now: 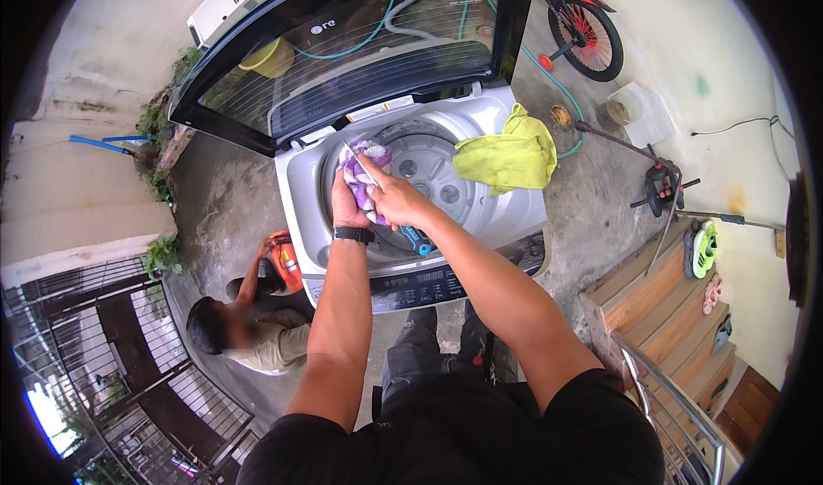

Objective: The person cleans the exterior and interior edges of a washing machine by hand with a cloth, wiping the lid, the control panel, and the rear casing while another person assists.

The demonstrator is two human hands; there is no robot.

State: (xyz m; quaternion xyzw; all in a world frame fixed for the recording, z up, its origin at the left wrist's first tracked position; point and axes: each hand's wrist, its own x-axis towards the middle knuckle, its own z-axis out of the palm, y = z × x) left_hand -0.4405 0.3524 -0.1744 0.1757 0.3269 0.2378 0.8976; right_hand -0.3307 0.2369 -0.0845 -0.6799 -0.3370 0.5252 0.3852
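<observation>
Over the open tub of a grey top-loading washing machine (296, 185), my two hands work close together. My left hand (345, 205) is closed around a bunched purple and white cloth (358, 195). My right hand (401, 200) grips a long, thin metal tool with a blue handle (417, 240), whose exact kind I cannot make out. The handle sticks out below that hand, and the metal part runs up against the cloth. My right fingers partly cover both. A yellow-green cloth (510, 152) lies over the machine's right rim, beside the tub.
The machine's dark glass lid (377, 39) stands raised. At the lower left a person (266, 331) crouches by an orange-red item (288, 262). Wooden steps (660, 313) with shoes and a metal railing (643, 382) are on the right. A bicycle wheel (587, 35) and hose (561, 90) lie beyond.
</observation>
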